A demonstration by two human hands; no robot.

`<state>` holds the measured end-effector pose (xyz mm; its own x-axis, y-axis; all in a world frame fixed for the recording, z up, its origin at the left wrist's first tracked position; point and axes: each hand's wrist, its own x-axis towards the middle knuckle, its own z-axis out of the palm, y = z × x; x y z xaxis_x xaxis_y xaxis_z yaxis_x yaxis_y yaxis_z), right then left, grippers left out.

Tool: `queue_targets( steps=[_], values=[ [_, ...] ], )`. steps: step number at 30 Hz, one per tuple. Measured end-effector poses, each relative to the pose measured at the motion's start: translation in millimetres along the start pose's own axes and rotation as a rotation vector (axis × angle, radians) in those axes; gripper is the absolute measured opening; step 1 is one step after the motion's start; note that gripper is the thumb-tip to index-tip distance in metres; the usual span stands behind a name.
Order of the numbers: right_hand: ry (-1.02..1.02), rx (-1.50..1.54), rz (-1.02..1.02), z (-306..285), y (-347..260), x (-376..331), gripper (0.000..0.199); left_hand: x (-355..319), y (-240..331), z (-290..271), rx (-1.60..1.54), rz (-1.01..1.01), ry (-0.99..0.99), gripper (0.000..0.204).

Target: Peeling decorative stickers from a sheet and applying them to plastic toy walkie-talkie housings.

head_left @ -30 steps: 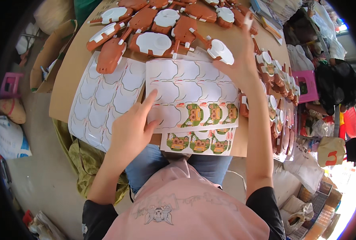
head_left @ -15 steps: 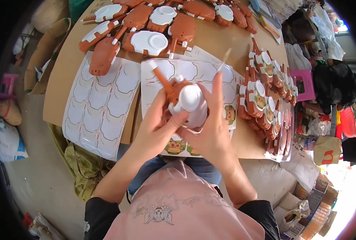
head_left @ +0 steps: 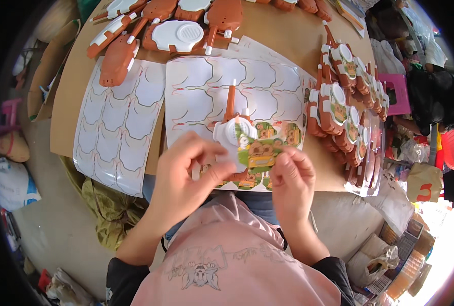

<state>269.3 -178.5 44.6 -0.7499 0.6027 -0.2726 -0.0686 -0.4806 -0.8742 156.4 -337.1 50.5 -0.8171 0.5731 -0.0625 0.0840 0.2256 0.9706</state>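
Observation:
A green and brown printed sticker (head_left: 261, 154) is pinched between the thumb and fingers of my right hand (head_left: 294, 181). Just behind it, a brown and white toy (head_left: 231, 133) with a rod like an antenna and a round dotted grille lies on a white sticker sheet (head_left: 191, 76), its rod pointing away from me. The sticker hides part of the toy's white face. My left hand (head_left: 183, 176) hovers at the toy's near left side, slightly blurred, thumb and fingers apart with nothing between them. Several printed stickers remain on the sheet's near right part.
Similar toys with plain white faces (head_left: 178, 35) lie across the far left. At the right, toys bearing stickers (head_left: 334, 109) are stacked in rows on clear plastic. Another sheet of blank outlines (head_left: 122, 122) hangs over the table's near left edge. A pink stool (head_left: 394, 94) stands beyond the right edge.
The toy has gone from both hands down onto the sheet. My right hand now holds a printed sticker, and my left hand has let go. The view has shifted slightly.

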Motion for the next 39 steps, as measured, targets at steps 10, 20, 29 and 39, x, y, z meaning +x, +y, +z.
queue_targets(
  steps=[10,20,29,39],
  values=[
    [-0.099,-0.201,-0.041,3,9,-25,0.020,-21,-9,8,-0.236,-0.138,0.029,0.012],
    [-0.155,-0.349,-0.083,-6,16,-19,0.022,-22,-9,6,-0.247,-0.159,0.057,0.008],
    [-0.178,-0.358,0.092,-11,5,-3,0.017,-18,-10,3,-0.254,-0.169,0.044,0.008],
    [-0.129,-0.293,0.183,-6,7,0,0.008,-14,-11,3,-0.381,-0.249,0.014,0.006]
  ],
)
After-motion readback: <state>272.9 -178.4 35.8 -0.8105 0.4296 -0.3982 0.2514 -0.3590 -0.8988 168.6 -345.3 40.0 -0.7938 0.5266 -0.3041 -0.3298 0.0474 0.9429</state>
